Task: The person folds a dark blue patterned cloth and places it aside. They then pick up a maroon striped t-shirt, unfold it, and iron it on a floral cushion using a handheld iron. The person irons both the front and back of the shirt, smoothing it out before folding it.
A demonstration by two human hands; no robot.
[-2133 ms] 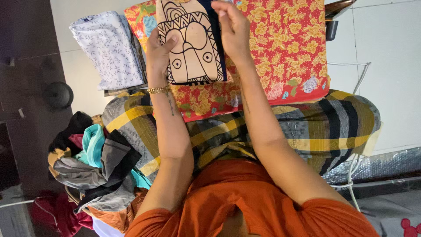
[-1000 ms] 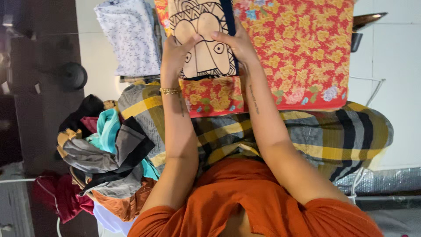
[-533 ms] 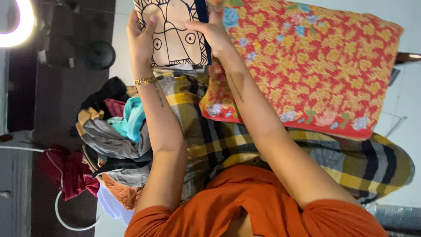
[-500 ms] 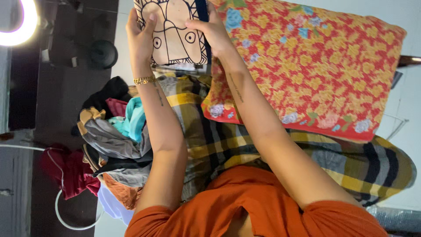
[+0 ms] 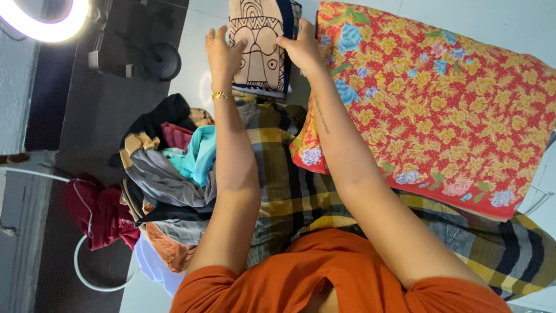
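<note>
Folded cloth (image 5: 262, 49), tan with a black line pattern and a dark blue edge, lies on top of a small stack on the white floor (image 5: 191, 81), just left of the red floral pillow (image 5: 428, 98). Both hands are on it. The left hand (image 5: 222, 53) rests against its left edge with fingers spread and loose, thumb pressing on the printed face, not clamped around anything. A gold bracelet (image 5: 220, 95) sits on that wrist. The right hand (image 5: 301, 46) touches the cloth's right edge beside the pillow, fingers bent toward the blue border; it seems to pinch that edge, though the grip is hard to make out from this angle. The pillow lies across a yellow, grey and black checked cloth (image 5: 289, 185) over the person's lap, and the right forearm crosses the pillow's near corner. Left of the checked cloth is a heap of loose clothes (image 5: 168, 179) in teal, grey, black and orange, with a maroon garment (image 5: 98, 211) farther left on the dark floor. A lit ring light (image 5: 49, 26) stands at the far left, well apart from the pillow.
</note>
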